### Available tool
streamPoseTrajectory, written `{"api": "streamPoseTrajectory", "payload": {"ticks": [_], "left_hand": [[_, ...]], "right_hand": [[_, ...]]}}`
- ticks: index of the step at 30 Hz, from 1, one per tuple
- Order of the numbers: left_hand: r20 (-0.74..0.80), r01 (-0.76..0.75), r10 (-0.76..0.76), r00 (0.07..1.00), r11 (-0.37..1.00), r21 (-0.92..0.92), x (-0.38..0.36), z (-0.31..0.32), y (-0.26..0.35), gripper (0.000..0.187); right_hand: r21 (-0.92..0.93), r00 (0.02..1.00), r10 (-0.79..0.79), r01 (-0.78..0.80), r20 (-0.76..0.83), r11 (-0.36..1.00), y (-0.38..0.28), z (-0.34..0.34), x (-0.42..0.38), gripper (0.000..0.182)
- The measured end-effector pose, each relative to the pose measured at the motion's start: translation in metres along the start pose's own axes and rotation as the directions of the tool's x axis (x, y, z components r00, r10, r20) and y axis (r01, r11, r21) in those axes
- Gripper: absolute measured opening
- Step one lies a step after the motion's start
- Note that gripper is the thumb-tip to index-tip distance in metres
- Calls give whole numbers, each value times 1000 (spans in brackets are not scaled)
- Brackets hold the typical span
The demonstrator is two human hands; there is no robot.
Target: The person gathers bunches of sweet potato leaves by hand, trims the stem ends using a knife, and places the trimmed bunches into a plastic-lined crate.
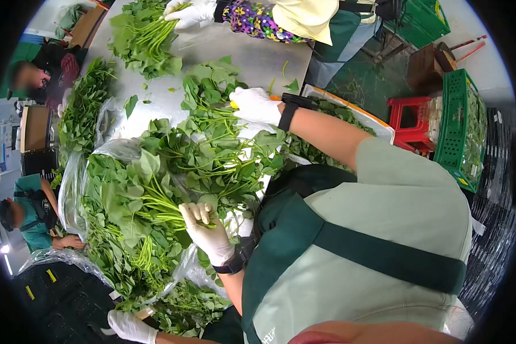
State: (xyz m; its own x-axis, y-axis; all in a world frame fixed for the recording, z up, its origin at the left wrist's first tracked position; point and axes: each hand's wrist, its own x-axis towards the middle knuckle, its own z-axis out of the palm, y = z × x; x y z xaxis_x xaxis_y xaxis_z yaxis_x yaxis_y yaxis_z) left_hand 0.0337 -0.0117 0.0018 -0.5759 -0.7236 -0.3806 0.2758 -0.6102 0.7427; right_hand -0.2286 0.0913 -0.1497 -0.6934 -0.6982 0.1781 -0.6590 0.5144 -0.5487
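Observation:
My left hand (206, 232), in a white glove, is closed around the pale stems of a bunch of leafy greens (155, 206). The leaves of this bunch point away from me, over a large heap of the same greens (112, 229). My right hand (255, 107), also gloved, is closed on a small knife (233, 105) with a yellow end at the fingers; the palm hides much of it. Beside that hand lie more leafy stems (212, 123), and loose greens (223, 166) spread between my two hands.
Clear plastic sheeting (74, 189) lies under the heap on the metal table (258, 34). A co-worker's gloved hand (189, 14) holds greens across the top; another gloved hand (132, 327) is at the bottom. A red stool (407, 123) and green crate (456, 132) stand behind me.

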Motion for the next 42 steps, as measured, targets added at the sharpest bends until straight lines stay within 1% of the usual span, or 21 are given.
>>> {"api": "streamPoseTrajectory", "payload": {"ticks": [3, 5, 7, 8, 13, 15, 18, 19, 20, 21, 22, 25, 27, 29, 31, 32, 33, 35, 39, 41, 42], "left_hand": [[7, 14, -14, 1000, 999, 47, -1, 5, -1, 32], [26, 11, -12, 1000, 1000, 10, -2, 1, 0, 31], [8, 13, -13, 1000, 1000, 25, -1, -6, -2, 31], [-4, 13, -13, 1000, 999, 39, 0, -8, -3, 30], [8, 6, -6, 1000, 999, 50, -1, -9, -3, 31], [3, 8, -9, 1000, 999, 51, -1, -9, -2, 31], [5, -2, 1, 1000, 997, 71, -2, -11, -3, 31], [12, -7, 6, 1000, 997, 80, -2, -11, -2, 32], [18, -12, 10, 1000, 996, 89, -3, -11, -2, 32], [13, -13, 12, 1000, 996, 89, -3, -10, -2, 32], [-11, -14, 15, 1000, 995, 101, -4, -7, -2, 32], [-15, -5, 7, 1000, 994, 107, -5, -7, -3, 32], [2, -4, 4, 1000, 996, 94, -3, -4, -3, 32], [-17, -11, 14, 1000, 989, 150, -6, 1, -3, 33], [-2, -10, 10, 1000, 991, 134, -5, -2, -4, 33], [-1, -7, 7, 1000, 991, 133, -5, -1, -4, 33], [0, -4, 4, 1000, 991, 132, -5, 0, -3, 33], [-19, -4, 7, 1000, 990, 144, -7, 3, -3, 33], [39, 3, -7, 999, 994, 111, -3, -13, -4, 26], [24, 6, -9, 1000, 992, 125, -4, -12, -7, 27], [13, 9, -11, 1000, 990, 138, -4, -10, -8, 27]], "right_hand": [[182, 979, 129, -156, 155, 971, 25, 3, 15, 23], [563, 939, 266, -342, 215, 752, 35, -14, 16, 23], [736, 874, 375, -470, 309, 487, 37, -27, 14, 20], [639, 840, 377, -541, 389, 547, 39, -41, 12, 21], [550, 820, 451, -572, 353, 609, 63, -27, 8, 32], [239, 921, 382, -389, 76, 890, 56, -31, 5, 32], [-36, 973, 187, -193, -134, 981, 39, -45, -3, 30], [-34, 974, 186, -192, -133, 981, 32, -52, -3, 30], [406, 957, 291, -269, 6, 874, 25, -61, -2, 29], [745, 930, 321, -342, 179, 573, 18, -72, -1, 28], [876, 916, 243, -383, 319, 294, 12, -88, -3, 26], [888, 905, 152, -420, 396, 186, 13, -88, -4, 25], [908, 949, 94, -316, 302, 274, 8, -88, -8, 25], [916, 935, -7, -346, 354, 201, 5, -89, -19, 25], [665, 885, 1, -351, 466, 660, 2, -95, -23, 24], [487, 943, -156, -7, 294, 873, 17, -69, -27, 26], [180, 923, -63, -7, 379, 984, 11, -74, -36, 32], [311, 835, -191, 25, 516, 950, 1, -81, -45, 32], [252, 826, -119, -29, 551, 967, -13, -106, -46, 31], [226, 924, 104, -197, 367, 954, -18, -105, -37, 30], [202, 958, 106, -163, 268, 966, -14, -89, -32, 30]]}}
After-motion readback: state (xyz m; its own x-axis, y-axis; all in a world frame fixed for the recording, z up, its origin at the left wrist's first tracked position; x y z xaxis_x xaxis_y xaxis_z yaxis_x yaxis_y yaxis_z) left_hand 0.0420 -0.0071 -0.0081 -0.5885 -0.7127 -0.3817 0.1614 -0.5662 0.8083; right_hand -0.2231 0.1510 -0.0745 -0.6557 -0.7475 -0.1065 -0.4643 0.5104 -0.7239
